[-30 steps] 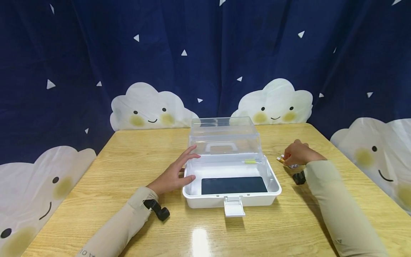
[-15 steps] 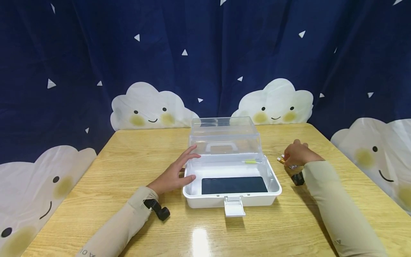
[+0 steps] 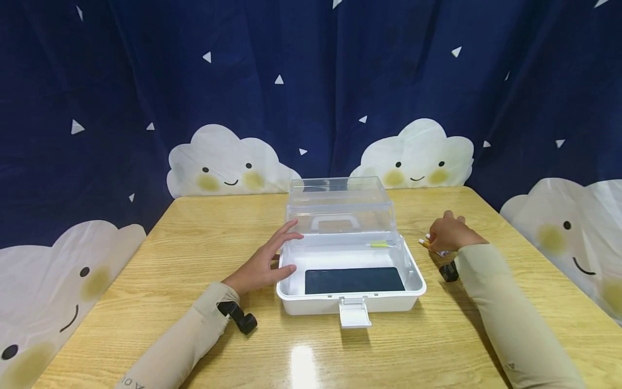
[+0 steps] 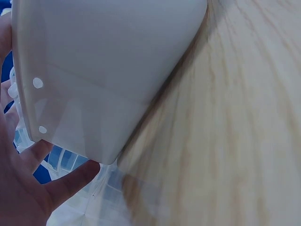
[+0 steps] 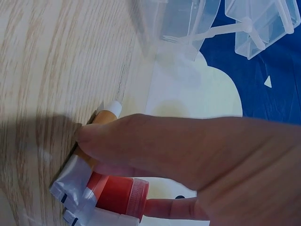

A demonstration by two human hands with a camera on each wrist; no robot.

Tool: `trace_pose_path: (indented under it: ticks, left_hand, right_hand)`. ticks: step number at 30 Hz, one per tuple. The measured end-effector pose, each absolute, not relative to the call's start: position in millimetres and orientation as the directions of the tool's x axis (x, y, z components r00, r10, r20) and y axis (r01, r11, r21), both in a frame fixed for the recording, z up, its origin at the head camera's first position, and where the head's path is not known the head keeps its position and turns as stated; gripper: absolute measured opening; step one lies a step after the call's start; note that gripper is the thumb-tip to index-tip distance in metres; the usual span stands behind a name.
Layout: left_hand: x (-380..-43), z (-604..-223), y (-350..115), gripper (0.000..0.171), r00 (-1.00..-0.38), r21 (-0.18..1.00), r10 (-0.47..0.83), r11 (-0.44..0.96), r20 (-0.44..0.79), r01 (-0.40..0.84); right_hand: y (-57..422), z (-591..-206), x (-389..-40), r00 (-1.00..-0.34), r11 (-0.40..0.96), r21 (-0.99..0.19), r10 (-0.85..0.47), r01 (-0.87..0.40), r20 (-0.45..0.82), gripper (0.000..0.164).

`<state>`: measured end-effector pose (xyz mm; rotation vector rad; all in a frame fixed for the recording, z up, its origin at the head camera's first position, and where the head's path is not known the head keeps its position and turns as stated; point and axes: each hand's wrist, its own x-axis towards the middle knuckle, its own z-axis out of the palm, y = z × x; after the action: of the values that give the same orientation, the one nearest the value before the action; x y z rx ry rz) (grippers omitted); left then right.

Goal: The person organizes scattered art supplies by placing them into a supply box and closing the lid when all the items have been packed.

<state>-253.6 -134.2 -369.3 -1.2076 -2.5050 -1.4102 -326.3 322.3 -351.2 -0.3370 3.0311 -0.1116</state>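
Observation:
A white plastic box (image 3: pixel 308 307) with its clear lid (image 3: pixel 340 194) tipped back stands mid-table. My left hand (image 3: pixel 264 265) rests at its left side, fingers spread and fairly straight; in the left wrist view, fingertips touch the box near a corner. Right of the box, my right hand (image 3: pixel 452 233) is low over the table, its thumb pressed on an orange paint tube (image 5: pixel 104 117) with a white cap and crimped silver end. Beside that tube, under the hand, lies a red container (image 5: pixel 115 194) with a ridged end. My palm and fingers partly hide this cluster.
Inside the box are a dark flat panel (image 3: pixel 355 281) and a slim yellow-green pen-like thing (image 3: pixel 381 245). The front latch (image 3: pixel 354 319) hangs down. A wooden table (image 3: pixel 218 227) carries everything, with a dark blue cloud-print curtain (image 3: pixel 316 81) behind it.
My right wrist has shifted slightly left, with the hand staying over the paint tubes. The left hand and the box look the same.

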Motion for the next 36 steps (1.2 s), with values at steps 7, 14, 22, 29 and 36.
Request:
trace_pose_path:
  ticks: [7,14,22,29,36]
  left_hand:
    - [-253.3,-369.7,-134.4,0.059,-0.703,0.719,0.609,0.293,0.367,0.63]
    - [-253.0,-369.8,-134.4,0.059,-0.706,0.722,0.606,0.293,0.367,0.627]
    - [-253.1,-370.5,-134.3,0.059,-0.708,0.726,0.604,0.291,0.366,0.623]
    - [-253.1,-370.4,-134.7,0.059,-0.708,0.73,0.604,0.286,0.365,0.62]
    - [-252.8,-370.4,-134.2,0.059,-0.706,0.726,0.605,0.287,0.368,0.625]
  right_hand:
    - [320.3,-351.2,-324.4,-0.981,0.981,-0.133,-0.16,-0.145,-0.11,0.009]
    - [317.9,-348.8,-322.6,-0.983,0.985,-0.135,-0.127,-0.109,-0.133,0.011]
    - [318.7,-349.3,-323.6,-0.981,0.985,-0.126,-0.134,-0.116,-0.14,0.006]
    - [318.7,-349.4,-323.3,-0.979,0.984,-0.07,-0.171,-0.164,-0.114,0.015]
    - [319.6,-348.5,-323.3,-0.978,0.983,-0.066,-0.176,-0.17,-0.113,0.013]
